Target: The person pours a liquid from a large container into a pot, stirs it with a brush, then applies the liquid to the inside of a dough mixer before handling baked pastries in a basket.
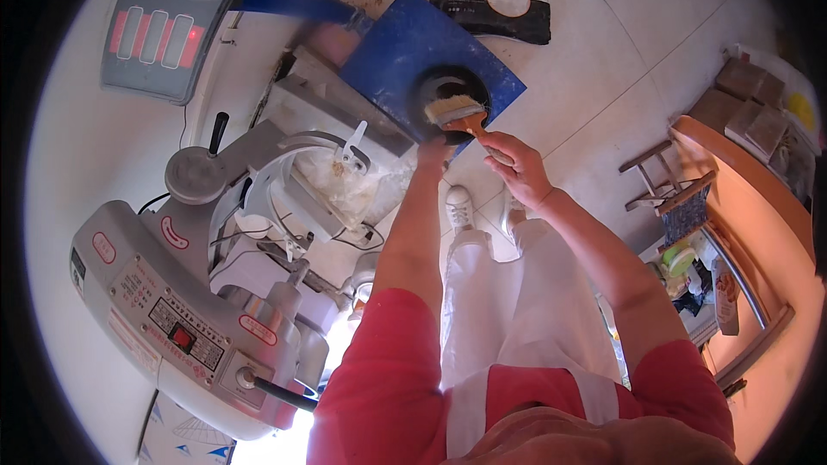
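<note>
My right hand (524, 171) grips the wooden handle of a flat bristle brush (466, 121). The brush's pale bristles lie over a round dark bowl (481, 87), with a shiny inner surface. At the bowl's near edge is my left hand (434, 150), gripping the rim; most of its fingers are hidden. Beneath the bowl is the blue square platform of a floor scale (394, 45), dusted with white marks. Whether the bowl rests on the platform or is held just above it, I cannot tell.
A grey planetary mixer (187, 329) with a bowl guard stands at left. The scale's keypad display (161, 32) is at upper left. A white-and-black bag (484, 13) lies on the tiled floor beyond the scale. A folding stool (672, 187) and cardboard boxes (736, 90) are at right.
</note>
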Demonstrator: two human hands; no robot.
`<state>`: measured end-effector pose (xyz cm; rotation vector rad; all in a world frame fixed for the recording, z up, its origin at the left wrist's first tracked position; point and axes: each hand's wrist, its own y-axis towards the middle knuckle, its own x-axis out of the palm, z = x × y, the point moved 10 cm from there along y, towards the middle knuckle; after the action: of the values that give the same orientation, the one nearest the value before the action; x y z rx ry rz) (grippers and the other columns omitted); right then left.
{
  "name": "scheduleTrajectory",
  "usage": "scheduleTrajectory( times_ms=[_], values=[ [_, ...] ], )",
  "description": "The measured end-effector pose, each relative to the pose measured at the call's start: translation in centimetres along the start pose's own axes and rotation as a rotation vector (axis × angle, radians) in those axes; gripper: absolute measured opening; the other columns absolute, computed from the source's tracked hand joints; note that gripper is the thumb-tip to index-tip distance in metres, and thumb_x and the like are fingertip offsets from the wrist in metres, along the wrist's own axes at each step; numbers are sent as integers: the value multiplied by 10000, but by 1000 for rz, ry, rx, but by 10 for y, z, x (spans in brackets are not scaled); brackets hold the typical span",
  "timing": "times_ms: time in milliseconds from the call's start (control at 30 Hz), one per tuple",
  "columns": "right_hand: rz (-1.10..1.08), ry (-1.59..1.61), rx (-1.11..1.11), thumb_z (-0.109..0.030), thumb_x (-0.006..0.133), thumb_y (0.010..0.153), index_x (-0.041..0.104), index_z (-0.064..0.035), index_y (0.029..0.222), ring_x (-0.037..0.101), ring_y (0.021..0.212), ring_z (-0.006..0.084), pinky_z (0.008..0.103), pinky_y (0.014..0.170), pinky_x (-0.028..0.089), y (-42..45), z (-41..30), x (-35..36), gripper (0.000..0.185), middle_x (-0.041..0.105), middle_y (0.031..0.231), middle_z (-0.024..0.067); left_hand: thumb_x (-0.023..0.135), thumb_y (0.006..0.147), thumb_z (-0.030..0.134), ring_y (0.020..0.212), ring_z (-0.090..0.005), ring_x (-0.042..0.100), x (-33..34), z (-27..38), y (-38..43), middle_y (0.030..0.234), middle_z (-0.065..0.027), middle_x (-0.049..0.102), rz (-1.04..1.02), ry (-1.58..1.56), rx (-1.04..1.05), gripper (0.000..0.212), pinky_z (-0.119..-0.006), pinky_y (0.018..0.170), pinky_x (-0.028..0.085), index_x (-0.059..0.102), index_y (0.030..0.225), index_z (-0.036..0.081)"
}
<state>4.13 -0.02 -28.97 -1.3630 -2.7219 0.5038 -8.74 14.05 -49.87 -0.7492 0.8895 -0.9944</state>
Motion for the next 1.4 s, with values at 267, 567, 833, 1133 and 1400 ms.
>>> scheduleTrajectory(
  times_ms=[267, 567, 833, 1133, 1400],
  values=[
    [-53, -1, 58, 25, 565, 728, 523, -59, 1032, 546, 927, 218, 265, 766, 454, -25, -2, 0, 319, 507, 1067, 114, 456, 807, 358, 888, -280, 494, -14, -76, -50, 924, -186, 536, 83, 324, 98, 433, -357, 780, 382, 496, 1042, -4],
    [-9, -226, -62, -4, 599, 698, 536, -101, 1017, 555, 865, 260, 286, 734, 457, -31, -20, -10, 339, 528, 1029, 112, 521, 727, 404, 1063, -313, 410, -63, -119, -157, 1096, -194, 460, 224, 659, -506, 533, -383, 896, 341, 479, 1078, 5],
    [35, -195, -47, -5, 606, 698, 535, -89, 1020, 567, 856, 234, 277, 718, 466, -23, -19, -11, 340, 532, 1018, 110, 587, 682, 411, 1071, -324, 393, -41, -57, -73, 1117, -192, 445, 218, 462, 5, 587, -381, 918, 313, 461, 1101, 21],
    [69, -169, -23, 10, 608, 692, 542, -78, 1005, 568, 867, 233, 278, 730, 467, -23, -8, -8, 332, 532, 1028, 109, 616, 655, 317, 1006, -350, 430, -13, -11, -26, 1051, -217, 484, 262, 188, 157, 508, -392, 870, 340, 505, 1046, 12],
    [47, -38, 27, 28, 573, 722, 521, -39, 1026, 543, 920, 217, 266, 753, 455, -21, 10, 4, 316, 521, 1035, 123, 577, 728, 284, 751, -140, 513, 17, -28, 4, 838, -67, 563, 79, -153, 234, 309, -282, 658, 401, 557, 882, 16]
  ],
)
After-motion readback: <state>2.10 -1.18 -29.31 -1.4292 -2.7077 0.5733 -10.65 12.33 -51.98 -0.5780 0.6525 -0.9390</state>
